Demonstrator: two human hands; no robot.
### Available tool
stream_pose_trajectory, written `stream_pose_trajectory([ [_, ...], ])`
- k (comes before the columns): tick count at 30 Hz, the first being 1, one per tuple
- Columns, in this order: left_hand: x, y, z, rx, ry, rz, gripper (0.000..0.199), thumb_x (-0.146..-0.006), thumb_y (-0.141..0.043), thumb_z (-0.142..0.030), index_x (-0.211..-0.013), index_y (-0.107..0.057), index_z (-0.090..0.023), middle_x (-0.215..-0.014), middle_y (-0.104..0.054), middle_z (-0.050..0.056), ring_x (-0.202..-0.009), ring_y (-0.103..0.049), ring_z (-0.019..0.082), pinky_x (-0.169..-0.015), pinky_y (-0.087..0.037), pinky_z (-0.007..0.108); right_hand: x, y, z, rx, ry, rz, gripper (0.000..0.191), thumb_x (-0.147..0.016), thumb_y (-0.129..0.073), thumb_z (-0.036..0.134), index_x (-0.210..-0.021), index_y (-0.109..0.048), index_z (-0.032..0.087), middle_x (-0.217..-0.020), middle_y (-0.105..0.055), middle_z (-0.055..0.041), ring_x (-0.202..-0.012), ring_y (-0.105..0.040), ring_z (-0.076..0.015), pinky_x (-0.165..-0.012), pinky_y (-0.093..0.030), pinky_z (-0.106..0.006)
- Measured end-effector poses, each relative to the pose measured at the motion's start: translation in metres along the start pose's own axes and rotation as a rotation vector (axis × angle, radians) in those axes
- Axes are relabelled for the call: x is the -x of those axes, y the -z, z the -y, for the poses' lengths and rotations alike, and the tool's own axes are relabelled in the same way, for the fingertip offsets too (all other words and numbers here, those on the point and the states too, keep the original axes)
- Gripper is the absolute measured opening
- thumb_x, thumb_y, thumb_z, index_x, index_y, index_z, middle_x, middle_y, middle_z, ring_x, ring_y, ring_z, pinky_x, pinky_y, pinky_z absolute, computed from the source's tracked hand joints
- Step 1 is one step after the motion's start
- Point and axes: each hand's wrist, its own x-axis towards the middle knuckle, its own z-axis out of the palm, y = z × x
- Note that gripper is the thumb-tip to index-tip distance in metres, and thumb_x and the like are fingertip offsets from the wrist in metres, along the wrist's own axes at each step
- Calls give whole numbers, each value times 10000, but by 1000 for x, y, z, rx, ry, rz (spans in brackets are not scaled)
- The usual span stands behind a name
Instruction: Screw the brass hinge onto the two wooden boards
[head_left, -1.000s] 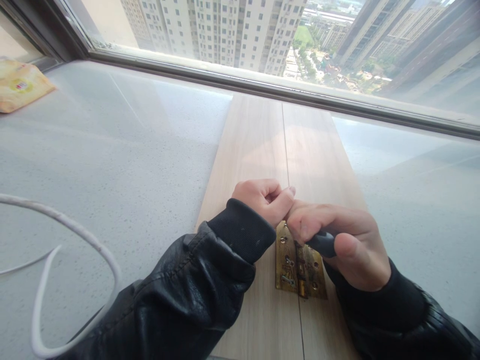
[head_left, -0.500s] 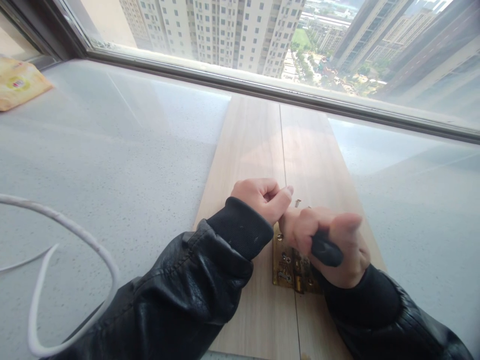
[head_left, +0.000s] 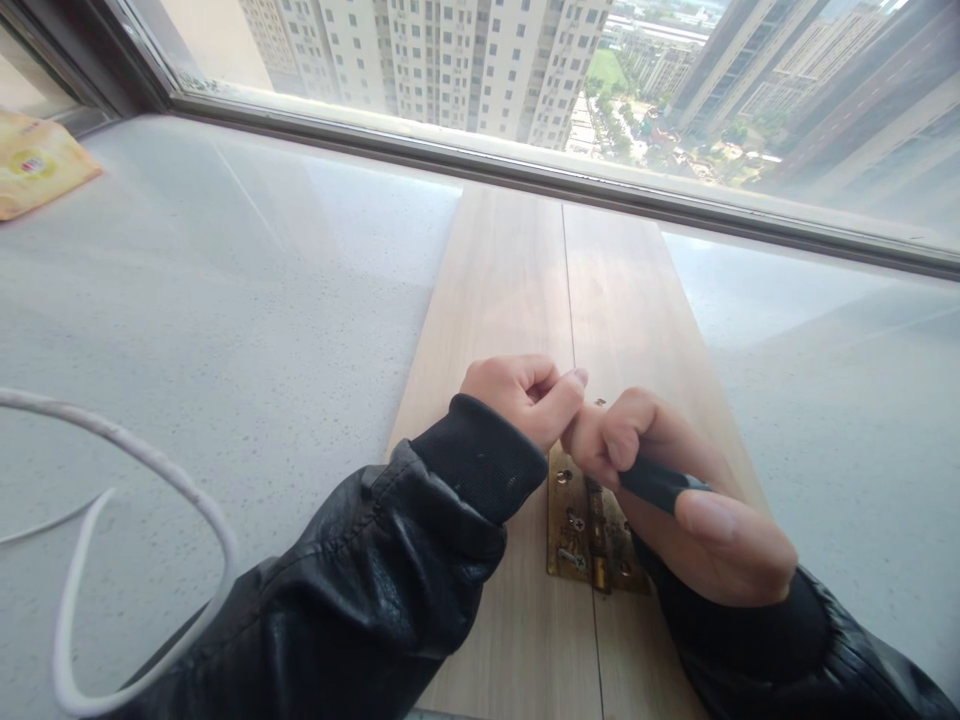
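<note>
My right hand [head_left: 667, 490] is wrapped around the black handle of a screwdriver [head_left: 660, 485]; the shaft is hidden behind the fingers. My left hand [head_left: 517, 395] is closed, thumb against the curled fingers, and its knuckles meet those of my right hand. What it pinches, if anything, is out of sight. Under both hands lies a brass hinge [head_left: 559, 540], partly covered, across the seam between two pale wooden boards [head_left: 502, 270]. Loose screws [head_left: 572, 559] lie on its left leaf. Just beyond my hands the head of another screw [head_left: 600, 402] shows.
The boards lie on a white speckled sill [head_left: 315, 270], reaching toward the window frame [head_left: 420, 155]. A white cable [head_left: 172, 480] loops at the left, next to my left sleeve. At the far left corner is a yellow packet [head_left: 45, 165].
My right hand has turned on the screwdriver, and its thumb and wrist have swung right and down. The handle now points more to the right. My left hand has stayed in place.
</note>
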Motion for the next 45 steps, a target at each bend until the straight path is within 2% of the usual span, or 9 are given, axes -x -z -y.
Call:
stream_pose_trajectory([
  [5, 0, 1, -1, -3, -4, 21, 408, -729, -572, -349, -440, -354, -161, -441, -256, -63, -477, -259, 68, -469, -221, 244, -4, 7, -13, 75, 298, -195, 261, -703, -675, 411, -804, -569, 194, -754, -505, -29, -702, -476, -181, -642, -370, -361],
  [13, 0, 1, -2, 1, -8, 21, 410, -739, -551, -352, -443, -341, -161, -446, -247, -62, -473, -250, 65, -467, -220, 240, -4, 7, -4, 289, 373, -289, 214, -764, -647, 397, -811, -691, 194, -706, -589, -68, -682, -533, -220, -614, -391, -387],
  [19, -1, 1, -2, 7, -8, 17, 418, -742, -551, -358, -443, -336, -161, -446, -246, -62, -472, -247, 63, -462, -218, 237, -3, 9, 1, 328, 319, -229, 244, -791, -610, 427, -822, -691, 199, -720, -595, -66, -668, -524, -209, -624, -388, -393],
  [24, 0, 0, -1, 33, -15, 1, 435, -748, -558, -379, -436, -347, -161, -435, -256, -63, -466, -256, 63, -453, -231, 233, -2, 13, 3, 354, 289, -88, 302, -836, -548, 437, -822, -671, 162, -739, -604, -76, -654, -537, -194, -636, -409, -398],
  [30, 0, 0, -2, 89, -8, 3, 446, -758, -557, -416, -440, -373, -163, -426, -284, -63, -456, -275, 62, -441, -237, 229, -7, 9, 2, 345, 212, 82, 376, -887, -394, 508, -788, -574, 193, -713, -519, -45, -701, -498, -193, -685, -381, -392],
  [34, 0, 1, -1, 123, 8, -3, 468, -758, -558, -431, -433, -348, -167, -429, -266, -65, -456, -265, 63, -436, -224, 232, -6, 5, -4, 301, 164, 49, 439, -891, -282, 564, -781, -511, 206, -733, -435, -33, -708, -424, -188, -678, -334, -377],
  [37, -1, 1, -1, 111, -7, 6, 459, -758, -554, -422, -433, -354, -167, -432, -261, -64, -458, -264, 64, -446, -223, 236, -6, 1, -3, 246, 146, 34, 418, -896, -257, 522, -712, -463, 208, -688, -399, -22, -674, -384, -183, -646, -307, -363],
  [41, -1, 0, 0, 80, -8, 12, 429, -749, -565, -383, -441, -364, -162, -435, -273, -62, -466, -271, 65, -462, -230, 236, -5, -4, 3, 162, 95, 43, 358, -840, -323, 507, -657, -405, 210, -645, -372, -13, -639, -352, -180, -599, -282, -346],
  [45, -1, 0, 0, 79, 1, 6, 418, -731, -595, -349, -439, -365, -158, -434, -281, -62, -470, -277, 65, -461, -229, 233, -2, -5, 3, 112, 34, 2, 300, -786, -441, 515, -783, -467, 216, -742, -403, -20, -708, -385, -189, -636, -305, -351],
])
